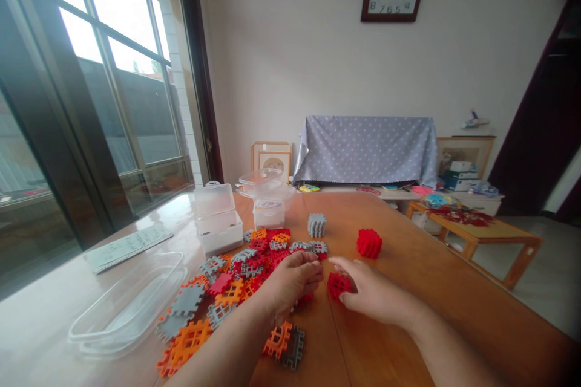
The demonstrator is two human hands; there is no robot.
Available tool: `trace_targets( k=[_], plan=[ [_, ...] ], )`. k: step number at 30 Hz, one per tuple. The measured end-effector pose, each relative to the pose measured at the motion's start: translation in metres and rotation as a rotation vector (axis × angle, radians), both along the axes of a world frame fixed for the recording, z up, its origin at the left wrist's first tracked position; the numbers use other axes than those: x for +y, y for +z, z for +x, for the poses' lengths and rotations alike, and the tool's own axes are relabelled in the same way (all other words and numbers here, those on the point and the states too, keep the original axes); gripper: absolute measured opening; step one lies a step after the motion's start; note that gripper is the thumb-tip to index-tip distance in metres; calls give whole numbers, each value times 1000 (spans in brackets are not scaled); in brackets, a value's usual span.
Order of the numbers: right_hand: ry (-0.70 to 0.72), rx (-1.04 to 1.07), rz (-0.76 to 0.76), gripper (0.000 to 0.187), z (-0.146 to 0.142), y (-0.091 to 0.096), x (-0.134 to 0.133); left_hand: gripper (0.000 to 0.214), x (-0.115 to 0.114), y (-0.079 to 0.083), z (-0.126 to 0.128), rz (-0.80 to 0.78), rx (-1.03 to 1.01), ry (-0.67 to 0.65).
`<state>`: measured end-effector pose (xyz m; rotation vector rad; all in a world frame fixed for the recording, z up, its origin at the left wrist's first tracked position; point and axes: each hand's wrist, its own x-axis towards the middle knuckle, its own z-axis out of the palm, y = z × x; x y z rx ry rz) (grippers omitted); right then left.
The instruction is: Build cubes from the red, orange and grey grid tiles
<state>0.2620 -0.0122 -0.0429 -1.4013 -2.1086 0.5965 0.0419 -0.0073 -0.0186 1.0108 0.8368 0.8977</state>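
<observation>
My right hand (370, 290) curves around a small stack of red waffle blocks (336, 285) low over the table, its thumb and fingers at the sides. My left hand (297, 278) is just to its left, fingers curled together; whatever they hold, if anything, is hidden. Beneath and beyond the left hand spreads a loose pile of waffle blocks, with orange (230, 293), grey (188, 300) and red (221, 283) pieces. A grey stack of waffle blocks (316, 225) stands upright behind the hands. Farther right sits another red stack (369, 243).
On the left lie a clear plastic tray (127, 308) and a printed sheet (131, 247). A lidded white box (222, 233) stands open behind the pile, beside another white box (269, 216) and clear containers (261, 178). A low wooden table (503, 248) is off to the right.
</observation>
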Motion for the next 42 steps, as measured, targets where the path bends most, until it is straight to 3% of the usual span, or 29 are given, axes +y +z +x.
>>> trace_targets(
  k=[5,13,32,42],
  plan=[
    [13,-105,-4,71,1,0,0,34,-1,5,-3,7,54,10],
    [17,-128,-4,73,4,-8,6,33,-4,8,-1,47,106,22],
    [2,-171,-31,82,8,-7,6,38,2,10,-9,86,93,44],
    [-13,-201,-59,74,2,-12,8,39,10,5,-16,127,112,98]
  ],
)
